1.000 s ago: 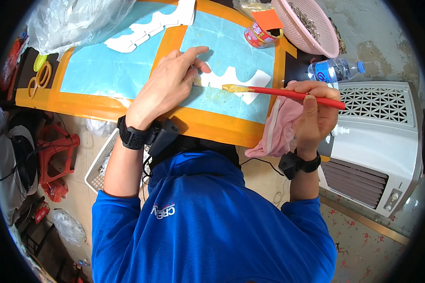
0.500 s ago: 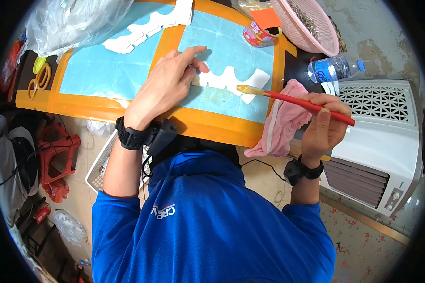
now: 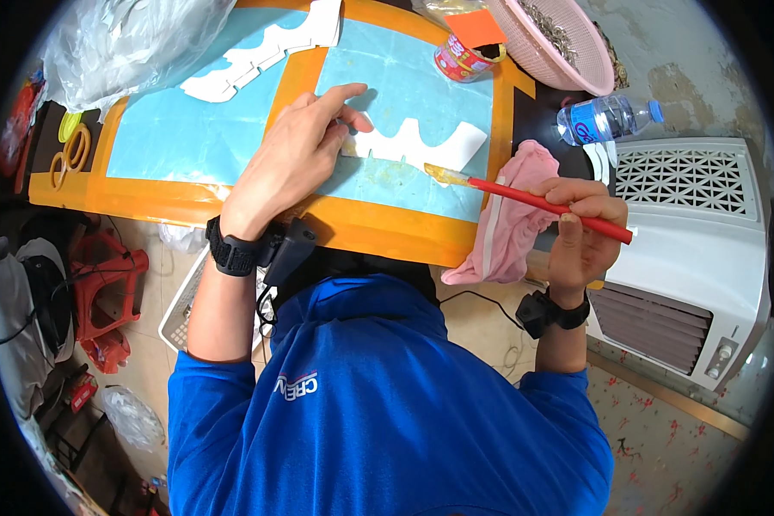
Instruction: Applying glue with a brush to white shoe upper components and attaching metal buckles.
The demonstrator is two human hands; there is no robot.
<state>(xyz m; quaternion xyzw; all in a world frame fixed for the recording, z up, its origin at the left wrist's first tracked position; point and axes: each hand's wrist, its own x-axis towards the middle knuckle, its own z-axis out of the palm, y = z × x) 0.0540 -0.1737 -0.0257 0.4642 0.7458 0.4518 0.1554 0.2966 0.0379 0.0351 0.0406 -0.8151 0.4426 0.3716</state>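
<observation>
Hands (image 3: 297, 153), one gripping brush (image 3: 514, 196), flank card (image 3: 411, 148); pink basket (image 3: 535, 58) holds greyish pieces (image 3: 549, 29).

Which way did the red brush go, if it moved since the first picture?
Yes. Against the blue sheet, the red brush has its bristle end farther right and slightly nearer the blue shirt.

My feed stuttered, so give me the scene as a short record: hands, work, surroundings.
Left hand: at the left end of the white cutout
Right hand: holds a red brush, bristles over the cutout's right part, contact unclear
Surface: blue sheet, orange tape
Far edge: plastic bag, red tub, pink basket
Right side: pink cloth, bottle
</observation>
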